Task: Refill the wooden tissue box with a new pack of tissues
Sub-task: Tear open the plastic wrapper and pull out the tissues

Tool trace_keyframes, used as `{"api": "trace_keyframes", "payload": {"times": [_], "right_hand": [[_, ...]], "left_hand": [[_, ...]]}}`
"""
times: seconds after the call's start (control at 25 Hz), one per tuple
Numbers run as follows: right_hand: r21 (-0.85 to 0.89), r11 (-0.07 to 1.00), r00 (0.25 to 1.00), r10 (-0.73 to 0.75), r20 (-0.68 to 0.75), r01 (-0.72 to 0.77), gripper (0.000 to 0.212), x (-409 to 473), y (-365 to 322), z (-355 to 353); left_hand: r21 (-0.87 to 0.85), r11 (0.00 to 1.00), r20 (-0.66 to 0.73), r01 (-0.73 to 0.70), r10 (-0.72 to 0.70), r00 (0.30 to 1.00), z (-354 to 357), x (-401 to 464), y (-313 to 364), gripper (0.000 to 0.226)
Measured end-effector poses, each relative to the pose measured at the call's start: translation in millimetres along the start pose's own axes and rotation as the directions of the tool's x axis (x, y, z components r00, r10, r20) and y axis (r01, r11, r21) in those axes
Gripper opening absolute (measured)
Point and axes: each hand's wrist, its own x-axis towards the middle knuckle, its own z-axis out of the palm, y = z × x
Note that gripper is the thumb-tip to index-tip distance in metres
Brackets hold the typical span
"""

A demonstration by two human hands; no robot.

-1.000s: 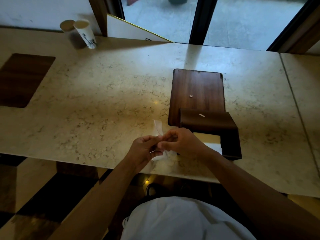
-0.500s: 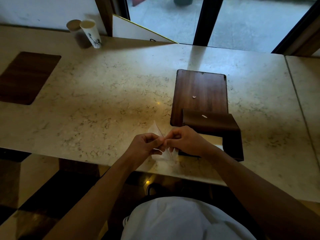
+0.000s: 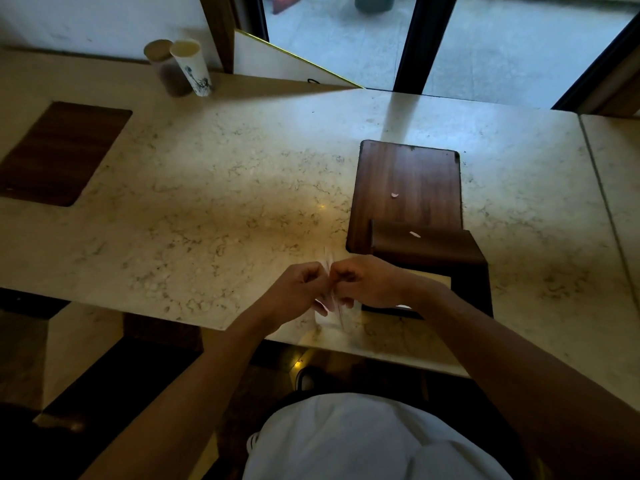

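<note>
A thin clear plastic wrapper (image 3: pixel 329 313) with pale pink marks is pinched between both hands near the front edge of the marble table (image 3: pixel 214 209). My left hand (image 3: pixel 298 289) and my right hand (image 3: pixel 367 284) are fists touching knuckle to knuckle, each gripping one side of it. Just right of them stands the dark wooden tissue box (image 3: pixel 446 261), its open side facing me with a pale tissue pack (image 3: pixel 429 282) inside, partly hidden by my right wrist. Behind the box lies its flat wooden lid (image 3: pixel 408 188).
Two paper cups (image 3: pixel 187 69) stand at the back left. A dark wooden inlay (image 3: pixel 59 150) sits in the table at the left. Small paper scraps lie on the lid and the box top. The table's front edge runs just under my hands.
My hands have drawn closer together into tight fists on the wrapper, which is now more bunched and hangs lower between them. The box and lid have not moved.
</note>
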Motion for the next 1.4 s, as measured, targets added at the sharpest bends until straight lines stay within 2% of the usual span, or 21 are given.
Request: {"api": "trace_keyframes", "payload": {"times": [0.2, 0.32, 0.52, 0.72, 0.8, 0.88, 0.92, 1.0, 1.12, 1.4], "right_hand": [[0.043, 0.999, 0.999, 0.024, 0.033, -0.026, 0.015, 2.1, 1.3, 5.3], [0.050, 0.999, 1.000, -0.004, -0.026, 0.005, 0.019, 2.8, 1.2, 10.3], [0.017, 0.998, 0.986, -0.054, -0.157, 0.057, 0.020, 7.9, -2.0, 13.1], [0.014, 0.997, 0.968, -0.069, -0.241, 0.074, 0.023, 7.8, -2.8, 19.2], [-0.013, 0.999, 0.927, -0.042, -0.373, 0.040, 0.025, 6.1, 2.0, 15.9], [-0.030, 0.999, 0.860, 0.019, -0.510, -0.040, 0.024, 1.0, 12.7, 2.4], [-0.062, 0.995, 0.846, 0.034, -0.532, -0.078, 0.023, -1.9, 17.8, -4.1], [-0.160, 0.978, 0.867, 0.037, -0.497, -0.134, 0.022, -5.8, 22.6, -7.8], [-0.191, 0.968, 0.864, 0.045, -0.501, -0.162, 0.024, -5.2, 22.5, -3.5], [-0.129, 0.980, 0.836, 0.058, -0.545, -0.152, 0.025, -3.3, 20.4, -11.3]], "left_hand": [[0.158, 0.986, 0.051, 0.051, -0.060, 0.997, -6.1, -1.9, 2.0, 0.028], [0.190, 0.981, 0.054, 0.032, -0.043, 0.998, -8.9, -3.5, 3.9, 0.034], [0.247, 0.968, -0.021, -0.040, 0.047, 0.999, -5.5, -1.7, 5.9, 0.035], [0.283, 0.958, -0.070, -0.043, 0.065, 0.995, -6.7, 3.5, 8.0, 0.036], [0.425, 0.904, -0.123, -0.046, 0.108, 0.986, -9.9, 5.8, 5.7, 0.040], [0.587, 0.810, -0.205, 0.002, 0.146, 0.968, -19.6, 5.2, 1.7, 0.043], [0.638, 0.769, -0.244, 0.041, 0.152, 0.958, -26.9, 4.2, 0.3, 0.043], [0.690, 0.717, -0.280, 0.098, 0.140, 0.950, -39.8, 4.0, 0.7, 0.041], [0.718, 0.687, -0.259, 0.109, 0.118, 0.959, -41.5, 7.4, 7.4, 0.040], [0.636, 0.764, -0.253, 0.106, 0.077, 0.964, -34.4, 3.8, 11.7, 0.039]]}}
